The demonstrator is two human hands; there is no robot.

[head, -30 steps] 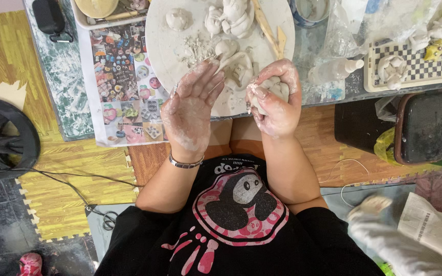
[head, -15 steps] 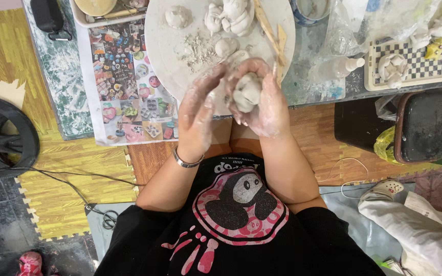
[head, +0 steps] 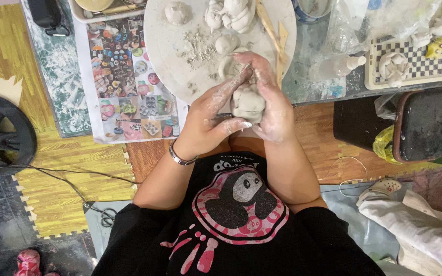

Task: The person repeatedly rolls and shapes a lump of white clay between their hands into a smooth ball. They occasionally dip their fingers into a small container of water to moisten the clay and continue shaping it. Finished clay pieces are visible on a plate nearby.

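Where our palms stood apart a second ago, our left hand (head: 208, 122) and right hand (head: 269, 102) now close — fingers clamped on the pale grey clay lump (head: 248, 104) — above the round white board (head: 180, 56) at the desk's edge

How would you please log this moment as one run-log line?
left hand: cups clay lump | right hand: presses same lump | behind: round board with clay pieces

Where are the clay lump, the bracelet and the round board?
clay lump (head: 248, 104), head view, its front face
bracelet (head: 180, 157), head view, metal band on left wrist
round board (head: 170, 56), head view, bare left part
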